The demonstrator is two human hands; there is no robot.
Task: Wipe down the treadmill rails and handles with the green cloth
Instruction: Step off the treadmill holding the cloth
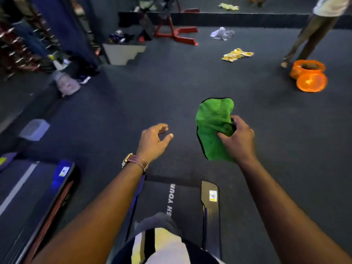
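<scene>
So here's where we're at. Our right hand (238, 138) has the cloth (213, 126): thumb and fingers are curled into a bunched bit near its middle, and the rest flops out above and below the grip. The cloth is green and sits out past the end of the treadmill (186, 202), over the dark floor (133, 96). It isn't touching any part of the machine.

Our left hand (154, 140) is just hanging out beside it, a little apart from the cloth. The fingers are loosely bent with the thumb sticking out toward the cloth, and it's holding nothing and touching nothing. There's a watch (136, 161) with a brown strap on that wrist.

Below our arms we see the black belt with white lettering, and the right side rail (210, 202) with a small sticker near its end. A second treadmill (34, 187) sits off to our left.

Farther out on the floor there's a yellow rag (237, 54), a white rag (222, 33), an orange bucket (307, 70) with its lid (311, 82) leaning against it, and a red frame (177, 33). Somebody's legs (308, 39) show at the top right, right by the bucket.
</scene>
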